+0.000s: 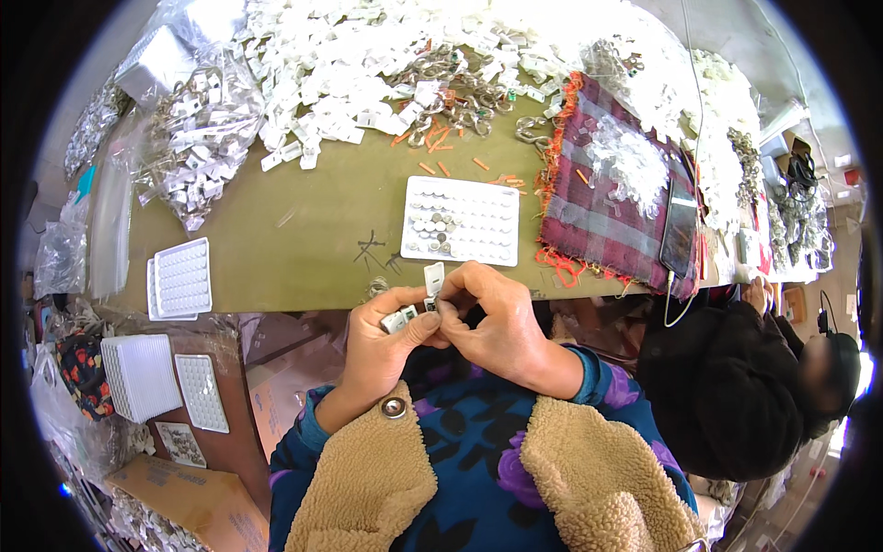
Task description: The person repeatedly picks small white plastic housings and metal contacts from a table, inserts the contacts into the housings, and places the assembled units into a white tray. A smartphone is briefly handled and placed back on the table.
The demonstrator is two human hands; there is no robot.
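Note:
At the table's near edge, my left hand (382, 345) is closed around a small white plastic case (400, 319) with a dark detail on it. A second small white case (434, 276) stands upright between both hands, its lid apparently raised. My right hand (492, 317) pinches at this second case with thumb and forefinger; what lies between those fingertips is hidden. Just beyond my hands sits a white moulded tray (487, 250) with rows of round pockets, several holding small silvery discs that look like button cells.
White cases (331, 92) heap across the far table, with metallic loops and orange strips (441, 138) before them. A plaid cloth (589, 212) carries clear pieces and a phone (679, 221). Left are a filled plastic bag (198, 138) and pocketed trays (184, 276). Another person (736, 396) sits right.

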